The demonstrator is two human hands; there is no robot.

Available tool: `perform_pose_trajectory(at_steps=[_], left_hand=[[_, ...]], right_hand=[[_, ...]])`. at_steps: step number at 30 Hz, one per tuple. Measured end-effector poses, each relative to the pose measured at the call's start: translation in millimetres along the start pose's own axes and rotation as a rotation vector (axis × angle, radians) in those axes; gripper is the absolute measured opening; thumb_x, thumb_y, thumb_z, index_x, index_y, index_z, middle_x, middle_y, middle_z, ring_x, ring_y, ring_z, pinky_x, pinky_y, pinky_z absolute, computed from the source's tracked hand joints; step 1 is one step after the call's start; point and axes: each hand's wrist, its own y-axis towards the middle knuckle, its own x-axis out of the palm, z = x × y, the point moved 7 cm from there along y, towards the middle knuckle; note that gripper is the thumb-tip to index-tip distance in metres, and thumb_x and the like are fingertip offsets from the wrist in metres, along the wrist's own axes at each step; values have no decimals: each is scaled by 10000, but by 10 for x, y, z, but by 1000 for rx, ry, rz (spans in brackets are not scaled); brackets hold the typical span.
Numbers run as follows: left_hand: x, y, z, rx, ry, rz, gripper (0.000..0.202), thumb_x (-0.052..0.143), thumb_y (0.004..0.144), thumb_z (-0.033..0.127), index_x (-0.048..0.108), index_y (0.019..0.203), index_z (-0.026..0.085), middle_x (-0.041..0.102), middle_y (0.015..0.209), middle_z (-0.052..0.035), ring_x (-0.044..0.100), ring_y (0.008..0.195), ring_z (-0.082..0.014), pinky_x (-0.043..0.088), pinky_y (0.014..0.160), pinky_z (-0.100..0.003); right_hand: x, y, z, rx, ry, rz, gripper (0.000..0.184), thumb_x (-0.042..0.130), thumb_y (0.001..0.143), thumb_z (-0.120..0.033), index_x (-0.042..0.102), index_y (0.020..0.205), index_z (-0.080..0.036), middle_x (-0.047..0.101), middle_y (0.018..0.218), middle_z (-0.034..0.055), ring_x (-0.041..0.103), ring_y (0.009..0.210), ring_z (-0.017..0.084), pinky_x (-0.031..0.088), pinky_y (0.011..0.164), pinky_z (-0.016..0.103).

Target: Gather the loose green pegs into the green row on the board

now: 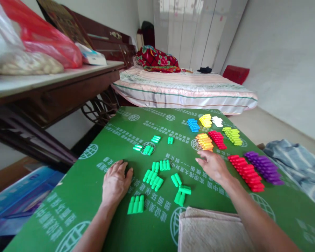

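Observation:
My left hand (117,180) lies palm down on the green board, fingers relaxed and slightly spread, holding nothing. Close to its right are green plastic cylinders like pen caps (149,176), grouped in small clusters; more green ones (135,204) lie below it. My right hand (212,164) hovers over or rests on the board just below the orange cylinders (204,141). Its thumb and forefinger point left, apart, with nothing visible between them; the other fingers are partly hidden. Beyond the orange row are red cylinders (217,139). A larger red row (246,173) lies right of my right forearm.
Blue (193,125), yellow (205,120), white (217,121), lime (232,135) and purple (264,168) cylinders lie in rows. A folded beige cloth (212,231) sits at the near edge of the printed green board (94,196). A side table (94,71) stands left, a bed (186,87) behind.

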Motion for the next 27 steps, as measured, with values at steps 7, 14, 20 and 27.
perform_pose_trajectory(at_steps=[7, 14, 20, 27], left_hand=[[6, -32, -31, -22, 13, 22, 524, 331, 899, 491, 612, 1184, 153, 578, 1341, -132, 507, 1267, -289, 432, 1064, -440], [6, -52, -40, -18, -12, 41, 506, 357, 891, 489, 626, 1163, 157, 589, 1328, -136, 516, 1253, -301, 444, 1049, -461], [29, 6, -50, -12, -7, -6, 596, 310, 875, 532, 612, 1190, 126, 560, 1360, -153, 496, 1273, -325, 432, 1070, -488], [69, 74, -62, -2, 1, -33, 668, 253, 861, 570, 594, 1207, 112, 543, 1367, -175, 467, 1296, -343, 429, 1068, -513]], right_hand=[[478, 784, -1030, -282, -166, -135, 457, 597, 888, -227, 552, 1342, -198, 565, 1379, 84, 530, 1245, 218, 440, 996, 315], [753, 983, -1212, -295, -210, -180, 264, 534, 906, -140, 682, 1123, -170, 635, 1232, 116, 570, 1171, 220, 455, 963, 313], [430, 224, -828, -283, -89, -137, 405, 656, 844, -267, 635, 1246, -224, 638, 1272, 91, 553, 1224, 223, 455, 992, 323], [14, -864, 746, 144, 136, 189, 601, 634, 777, -296, 521, 1358, -194, 673, 1220, 99, 640, 1097, 238, 508, 925, 382]])
